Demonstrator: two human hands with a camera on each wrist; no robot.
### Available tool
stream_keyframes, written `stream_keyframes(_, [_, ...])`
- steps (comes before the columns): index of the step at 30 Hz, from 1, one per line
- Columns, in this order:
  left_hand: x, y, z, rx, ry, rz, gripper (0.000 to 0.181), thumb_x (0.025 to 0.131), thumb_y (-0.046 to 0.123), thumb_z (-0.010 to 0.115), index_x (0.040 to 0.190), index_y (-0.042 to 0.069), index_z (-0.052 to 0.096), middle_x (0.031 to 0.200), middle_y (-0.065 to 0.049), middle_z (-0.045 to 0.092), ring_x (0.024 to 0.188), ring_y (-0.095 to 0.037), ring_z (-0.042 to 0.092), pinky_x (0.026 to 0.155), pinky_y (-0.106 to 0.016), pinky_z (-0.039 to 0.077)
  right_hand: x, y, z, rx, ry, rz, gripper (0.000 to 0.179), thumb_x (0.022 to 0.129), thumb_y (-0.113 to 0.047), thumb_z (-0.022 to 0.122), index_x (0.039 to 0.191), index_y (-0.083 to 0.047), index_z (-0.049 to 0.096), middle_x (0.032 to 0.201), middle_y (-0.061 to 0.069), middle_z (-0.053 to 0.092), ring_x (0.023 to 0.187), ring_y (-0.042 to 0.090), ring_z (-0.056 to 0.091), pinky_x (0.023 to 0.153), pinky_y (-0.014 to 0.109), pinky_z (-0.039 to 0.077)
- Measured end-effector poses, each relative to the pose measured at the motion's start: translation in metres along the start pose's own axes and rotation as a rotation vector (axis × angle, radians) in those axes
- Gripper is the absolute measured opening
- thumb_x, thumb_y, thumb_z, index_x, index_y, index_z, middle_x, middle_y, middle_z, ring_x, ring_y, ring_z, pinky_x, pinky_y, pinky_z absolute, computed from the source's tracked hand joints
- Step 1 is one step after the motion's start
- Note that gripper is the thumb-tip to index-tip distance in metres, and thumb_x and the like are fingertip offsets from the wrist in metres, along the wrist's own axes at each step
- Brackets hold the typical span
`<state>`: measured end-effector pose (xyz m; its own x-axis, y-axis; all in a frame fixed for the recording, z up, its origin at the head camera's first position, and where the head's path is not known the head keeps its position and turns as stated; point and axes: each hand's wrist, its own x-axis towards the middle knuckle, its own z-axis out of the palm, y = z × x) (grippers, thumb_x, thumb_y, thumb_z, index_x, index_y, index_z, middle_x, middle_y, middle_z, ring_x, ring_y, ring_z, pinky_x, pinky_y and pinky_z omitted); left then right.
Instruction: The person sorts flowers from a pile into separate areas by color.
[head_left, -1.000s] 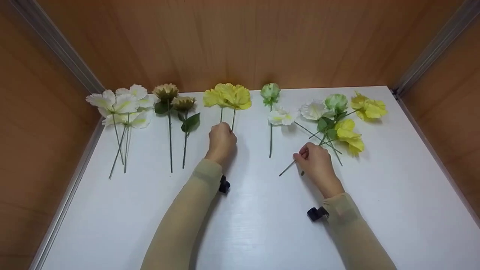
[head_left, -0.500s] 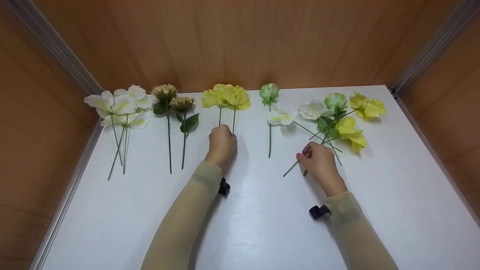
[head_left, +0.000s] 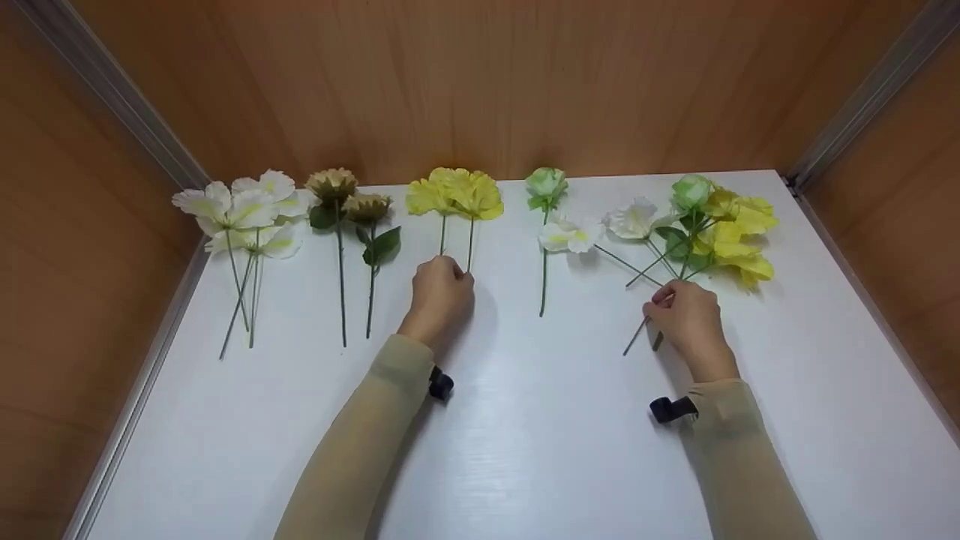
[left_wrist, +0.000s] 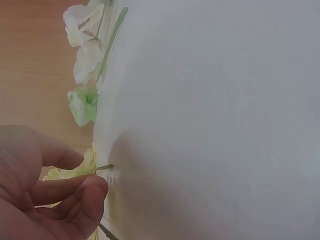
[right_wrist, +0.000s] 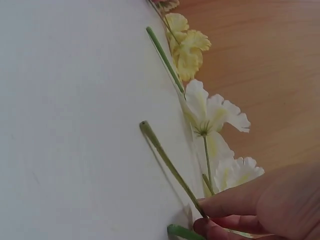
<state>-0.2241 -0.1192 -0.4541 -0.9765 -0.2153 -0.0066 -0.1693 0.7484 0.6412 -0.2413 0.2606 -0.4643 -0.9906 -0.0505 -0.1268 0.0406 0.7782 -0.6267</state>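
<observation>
My left hand (head_left: 441,300) has its fingers curled at the stems of two yellow flowers (head_left: 454,193); in the left wrist view, a thin stem (left_wrist: 104,167) runs out between thumb and fingers. Off to the right, my right hand (head_left: 688,319) pinches a flower stem whose lower end (right_wrist: 157,145) sticks out past the fingers. A thicker green stem (right_wrist: 182,232) shows beneath the fingertips. Ahead of this hand spreads a loose bunch: a pale green flower (head_left: 691,193), ruffled yellow flowers (head_left: 739,244) and a white flower (head_left: 632,219). Their crossing stems meet at the hand.
White flowers (head_left: 251,210) lie at the far left, with two brownish flowers (head_left: 332,184) beside them. Between my hands lie another pale green flower (head_left: 546,185) and a white flower (head_left: 570,235). A wooden panel (head_left: 480,82) rises behind the white table (head_left: 510,450).
My right hand has moved right with the pinched stem, and the green and yellow heads have shifted right and bunched closer. The left hand has slid slightly down the yellow flowers' stems.
</observation>
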Motion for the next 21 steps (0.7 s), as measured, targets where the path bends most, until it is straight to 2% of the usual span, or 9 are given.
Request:
stream_keyframes(6, [-0.011,0.0,-0.007,-0.031,-0.015,-0.011,0.021,0.105,0.014,0.067,0.093,-0.001,0.076,0.091,-0.013,0.074,0.082,-0.027,0.065,0.074,-0.04,0.056,0.002,0.016,-0.02,0.005,0.007,0.073,0.024,0.097,-0.017,0.071,0.11,0.003,0.072,0.104,0.022,0.073,0.091,0.032,0.065,0.069,0.035,0.051])
stream_keyframes(11, [-0.019,-0.001,-0.011,-0.061,-0.01,-0.014,0.02,0.105,0.013,0.068,0.092,0.0,0.076,0.086,-0.011,0.072,0.078,-0.025,0.063,0.071,-0.037,0.052,0.002,0.027,-0.029,-0.016,0.089,0.064,0.023,0.096,-0.015,0.069,0.107,0.005,0.072,0.102,0.025,0.075,0.088,0.036,0.067,0.068,0.038,0.05])
stream_keyframes(14, [-0.022,-0.002,-0.012,-0.074,-0.009,-0.009,0.019,0.104,0.013,0.068,0.092,0.0,0.076,0.084,-0.01,0.071,0.076,-0.024,0.062,0.069,-0.036,0.051,0.004,0.028,-0.028,-0.025,0.171,0.031,0.02,0.098,-0.013,0.073,0.106,0.005,0.071,0.101,0.026,0.074,0.091,0.041,0.066,0.075,0.045,0.051])
stream_keyframes(17, [-0.024,-0.003,-0.011,-0.079,-0.014,-0.009,0.019,0.105,0.013,0.068,0.094,0.0,0.077,0.086,-0.01,0.071,0.077,-0.024,0.062,0.069,-0.036,0.051,0.009,0.028,-0.023,-0.014,0.235,-0.055,0.022,0.1,-0.01,0.076,0.113,0.008,0.073,0.106,0.028,0.071,0.097,0.044,0.064,0.085,0.053,0.051])
stream_keyframes(21, [-0.027,-0.003,-0.01,-0.087,-0.015,-0.013,0.02,0.106,0.013,0.066,0.097,0.0,0.078,0.09,-0.011,0.073,0.081,-0.025,0.064,0.072,-0.037,0.053,0.017,0.028,-0.015,-0.011,0.212,-0.167,0.028,0.103,-0.008,0.073,0.125,0.01,0.074,0.117,0.032,0.071,0.106,0.047,0.064,0.092,0.059,0.052])
